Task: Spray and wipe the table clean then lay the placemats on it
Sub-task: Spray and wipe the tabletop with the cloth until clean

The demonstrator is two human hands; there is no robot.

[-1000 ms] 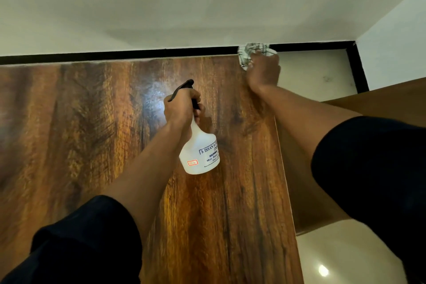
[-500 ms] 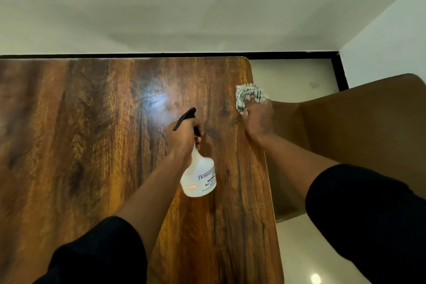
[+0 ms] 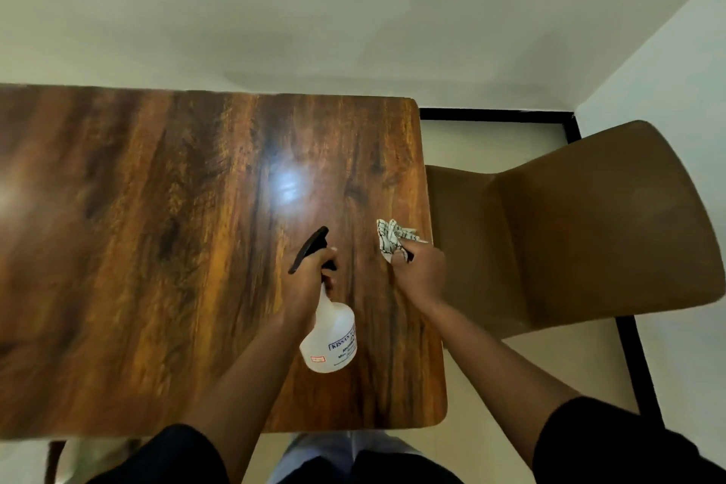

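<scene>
A soft, light cloth (image 3: 394,240) is pinched in right-hand fingers (image 3: 406,253) near the surface's (image 3: 157,248) right edge; the slick spray bottle (image 3: 330,338) is gripped at its neck by the left hand (image 3: 310,279).

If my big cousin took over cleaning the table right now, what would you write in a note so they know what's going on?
Left hand holds the spray bottle above the table, black nozzle pointing away from you.
Right hand holds the checked cloth at the table's right edge, beside the brown chair.
Done: spraying and wiping look under way; how much of the top is wiped can't be told.
Left: finish wiping, then lay the placemats. None are in view, so you'll have to find them.
</scene>
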